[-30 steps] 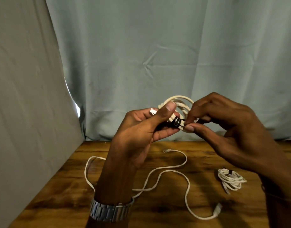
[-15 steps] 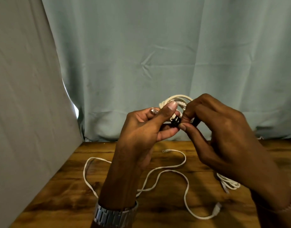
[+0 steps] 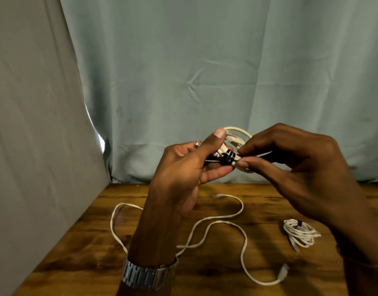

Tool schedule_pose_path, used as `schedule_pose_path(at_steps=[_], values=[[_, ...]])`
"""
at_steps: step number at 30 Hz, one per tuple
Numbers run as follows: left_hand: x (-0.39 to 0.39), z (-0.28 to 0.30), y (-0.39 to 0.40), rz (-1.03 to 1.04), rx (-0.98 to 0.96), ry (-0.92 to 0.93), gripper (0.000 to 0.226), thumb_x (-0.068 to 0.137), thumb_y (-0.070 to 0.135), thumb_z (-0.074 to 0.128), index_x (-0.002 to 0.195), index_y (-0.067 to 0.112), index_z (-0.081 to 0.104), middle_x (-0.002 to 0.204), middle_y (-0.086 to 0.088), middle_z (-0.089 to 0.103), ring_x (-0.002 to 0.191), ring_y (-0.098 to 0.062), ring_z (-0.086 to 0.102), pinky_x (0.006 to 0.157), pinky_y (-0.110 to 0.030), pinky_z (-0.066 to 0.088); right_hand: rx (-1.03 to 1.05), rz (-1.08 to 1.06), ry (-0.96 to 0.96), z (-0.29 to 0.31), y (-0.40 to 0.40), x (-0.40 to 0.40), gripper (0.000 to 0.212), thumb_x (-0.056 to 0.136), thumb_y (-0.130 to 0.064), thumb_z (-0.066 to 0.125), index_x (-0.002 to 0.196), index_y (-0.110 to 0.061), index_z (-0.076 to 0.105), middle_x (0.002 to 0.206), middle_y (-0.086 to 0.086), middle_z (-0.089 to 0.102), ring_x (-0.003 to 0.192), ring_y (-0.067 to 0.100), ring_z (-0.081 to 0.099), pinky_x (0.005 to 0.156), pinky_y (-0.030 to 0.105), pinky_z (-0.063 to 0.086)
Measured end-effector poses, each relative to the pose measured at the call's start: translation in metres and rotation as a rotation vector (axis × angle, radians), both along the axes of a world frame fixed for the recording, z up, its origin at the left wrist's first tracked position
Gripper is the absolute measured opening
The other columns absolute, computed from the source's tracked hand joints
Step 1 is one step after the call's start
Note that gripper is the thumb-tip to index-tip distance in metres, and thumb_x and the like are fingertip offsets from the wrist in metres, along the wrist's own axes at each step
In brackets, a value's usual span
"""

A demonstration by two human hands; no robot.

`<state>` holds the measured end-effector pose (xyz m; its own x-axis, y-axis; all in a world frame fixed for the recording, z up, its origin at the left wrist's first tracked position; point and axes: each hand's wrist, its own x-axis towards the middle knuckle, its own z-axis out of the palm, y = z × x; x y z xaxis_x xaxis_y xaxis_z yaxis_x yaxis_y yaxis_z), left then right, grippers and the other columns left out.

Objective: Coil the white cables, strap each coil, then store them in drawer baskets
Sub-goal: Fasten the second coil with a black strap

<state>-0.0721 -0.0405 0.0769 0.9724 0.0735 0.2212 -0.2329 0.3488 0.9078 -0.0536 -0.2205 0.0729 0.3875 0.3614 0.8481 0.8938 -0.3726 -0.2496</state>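
Observation:
I hold a coiled white cable (image 3: pixel 237 133) up in front of the curtain, above the table. My left hand (image 3: pixel 188 167) grips the coil, thumb raised along its left side. A black strap (image 3: pixel 229 158) is wrapped around the coil's lower part. My right hand (image 3: pixel 290 167) pinches the strap's free end between thumb and fingertips, just right of the wrap. Most of the coil is hidden behind my fingers. A loose white cable (image 3: pixel 215 225) snakes across the wooden table (image 3: pixel 77 253). A small strapped white coil (image 3: pixel 299 231) lies at the right.
A pale blue curtain (image 3: pixel 205 71) hangs behind the table and a grey cloth (image 3: pixel 34 135) covers the left side. A metal watch (image 3: pixel 147 274) sits on my left wrist. No drawer or basket is in view.
My right hand drew in close to the coil half a second ago, covering the strapped coil on the table, and has now moved back to the right, drawing the strap's end out.

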Motion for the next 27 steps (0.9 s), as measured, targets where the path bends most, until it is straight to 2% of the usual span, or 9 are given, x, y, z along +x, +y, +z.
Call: schedule_pose_path(at_steps=[5,7,9,10,13,18,21,23,27], values=[[0.002,-0.002,-0.002,0.034,0.025,0.007,0.031,0.083,0.026,0.071,0.091,-0.004,0.071,0.078,-0.012,0.076,0.068,-0.018,0.074,0.063,-0.026,0.061,0.014,0.017,0.095,0.0,0.002,-0.001,0.021,0.082,-0.034,0.074,0.098,-0.021,0.078,0.095,-0.012,0.072,0.089,0.009,0.071,0.073,0.026,0.06],[0.003,-0.004,-0.005,0.065,0.024,-0.003,0.029,0.087,0.023,0.07,0.091,-0.006,0.071,0.074,-0.013,0.075,0.064,-0.018,0.074,0.061,-0.024,0.059,0.031,-0.028,0.067,-0.003,0.008,-0.003,0.022,0.082,-0.036,0.076,0.099,-0.022,0.077,0.096,-0.012,0.071,0.089,0.007,0.07,0.072,0.024,0.059],[0.003,-0.006,-0.009,0.109,0.049,-0.027,0.027,0.089,0.022,0.069,0.082,-0.004,0.071,0.061,-0.007,0.071,0.055,-0.013,0.07,0.055,-0.019,0.054,0.031,-0.125,-0.005,-0.007,0.018,-0.004,0.025,0.082,-0.039,0.078,0.1,-0.022,0.076,0.095,-0.01,0.071,0.086,0.006,0.068,0.071,0.023,0.058],[0.003,-0.007,-0.011,0.133,0.054,-0.038,0.026,0.09,0.022,0.069,0.081,-0.003,0.071,0.061,-0.006,0.071,0.056,-0.012,0.071,0.054,-0.018,0.054,0.032,-0.177,-0.041,-0.01,0.023,-0.004,0.026,0.082,-0.039,0.078,0.101,-0.021,0.076,0.095,-0.009,0.071,0.085,0.006,0.067,0.07,0.025,0.058],[0.006,-0.008,-0.014,0.162,0.009,-0.043,0.025,0.089,0.021,0.071,0.092,-0.004,0.075,0.081,-0.014,0.077,0.077,-0.021,0.077,0.062,-0.022,0.059,0.074,-0.268,-0.098,-0.019,0.032,-0.002,0.019,0.086,-0.032,0.077,0.1,-0.021,0.076,0.093,-0.007,0.071,0.081,0.006,0.066,0.066,0.032,0.059],[0.01,-0.013,-0.016,0.191,0.017,-0.07,0.026,0.088,0.021,0.073,0.094,-0.004,0.075,0.087,-0.016,0.077,0.084,-0.027,0.076,0.069,-0.028,0.061,0.134,-0.3,-0.076,-0.025,0.037,-0.003,0.011,0.089,-0.024,0.077,0.099,-0.022,0.079,0.091,-0.008,0.075,0.08,0.006,0.068,0.061,0.034,0.06],[0.014,-0.016,-0.013,0.207,0.107,-0.078,0.027,0.087,0.023,0.074,0.092,-0.003,0.075,0.085,-0.015,0.077,0.081,-0.025,0.077,0.069,-0.028,0.061,0.091,-0.3,-0.035,-0.024,0.036,-0.005,0.01,0.092,-0.027,0.07,0.098,-0.024,0.078,0.087,-0.008,0.075,0.077,0.009,0.069,0.06,0.037,0.059],[0.016,-0.017,-0.009,0.206,0.198,-0.066,0.03,0.085,0.027,0.075,0.084,-0.002,0.075,0.08,-0.014,0.076,0.077,-0.023,0.077,0.067,-0.027,0.061,0.03,-0.313,0.005,-0.024,0.035,-0.005,0.01,0.093,-0.029,0.066,0.097,-0.026,0.075,0.086,-0.009,0.072,0.076,0.01,0.067,0.062,0.039,0.058],[0.017,-0.017,-0.003,0.203,0.407,-0.041,0.029,0.085,0.031,0.074,0.067,0.009,0.074,0.064,-0.009,0.072,0.057,-0.016,0.071,0.057,-0.024,0.059,-0.108,-0.356,0.088,-0.023,0.034,-0.006,0.007,0.094,-0.029,0.063,0.095,-0.027,0.07,0.09,-0.009,0.064,0.079,0.012,0.063,0.067,0.04,0.057]])
